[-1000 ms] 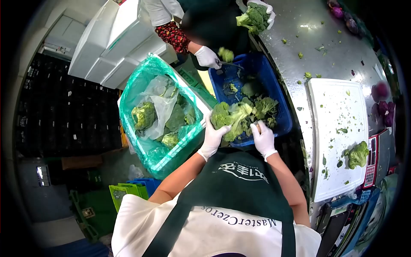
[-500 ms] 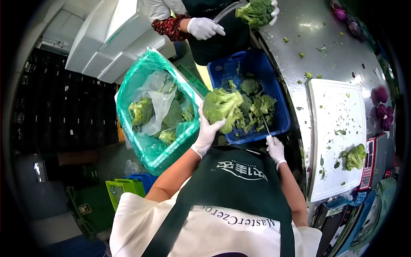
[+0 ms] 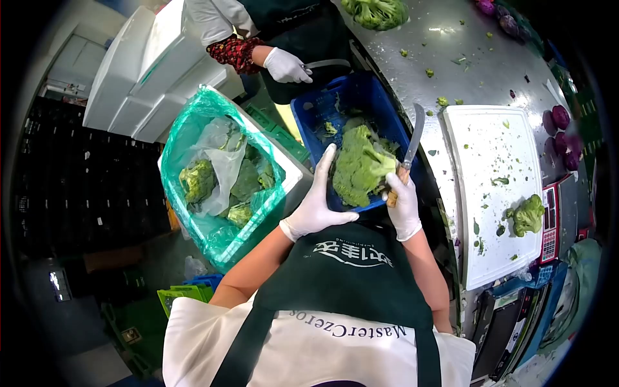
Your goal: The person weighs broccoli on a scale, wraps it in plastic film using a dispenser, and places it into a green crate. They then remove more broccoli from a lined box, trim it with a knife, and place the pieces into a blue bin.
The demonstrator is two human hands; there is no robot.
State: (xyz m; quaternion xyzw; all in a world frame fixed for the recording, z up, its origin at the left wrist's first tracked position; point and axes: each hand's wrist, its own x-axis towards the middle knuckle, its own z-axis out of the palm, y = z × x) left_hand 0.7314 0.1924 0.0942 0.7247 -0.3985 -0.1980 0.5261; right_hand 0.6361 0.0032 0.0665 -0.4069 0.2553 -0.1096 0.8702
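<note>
A large head of broccoli (image 3: 361,168) is over the blue crate (image 3: 309,126), its cut stem toward my right hand. My left hand (image 3: 317,203), in a white glove, has its thumb and fingers spread wide at the near left side of the broccoli. In my right hand (image 3: 404,208), also gloved, is a knife (image 3: 416,137), gripped by its wooden handle, blade pointing up and away. The fingers of that hand are right by the broccoli stem. Leaves and trimmings lie in the crate, partly hidden under the head.
A foam box (image 3: 293,184) lined with green plastic holds broccoli on the left. Right, a white cutting board (image 3: 459,168) with scraps and a broccoli piece (image 3: 529,215) lies on the metal table (image 3: 451,58). Opposite, a co-worker's gloved hand (image 3: 287,66) holds a knife; another broccoli (image 3: 376,13) is nearby.
The broccoli has turned and moved right, its stem now at my right hand. My left hand has opened around it. The knife has swung up out of the crate. The view has shifted slightly.
</note>
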